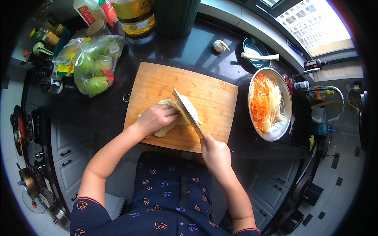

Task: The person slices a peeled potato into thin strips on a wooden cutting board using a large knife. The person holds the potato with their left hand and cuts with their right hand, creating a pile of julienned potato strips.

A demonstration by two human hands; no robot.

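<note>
My right hand (216, 154) is wrapped round the handle of a cleaver (189, 113). Its broad blade slants up and to the left over a wooden cutting board (157, 78). Left of the blade, my left hand (154, 119) presses down with curled fingers on pale yellow-green vegetable slices (161, 132), its fingertips close to the blade. Some cut pale pieces lie against and just right of the blade. Whether the edge touches the board is hidden.
Right of the board stands a metal bowl (278, 133) of shredded carrot and pale shreds. Behind are a garlic bulb (219, 46) and a glass dish (252, 46) with a white-handled tool (260, 57) across it. A plastic bag (96, 59) of green produce and an oil bottle (136, 23) stand back left.
</note>
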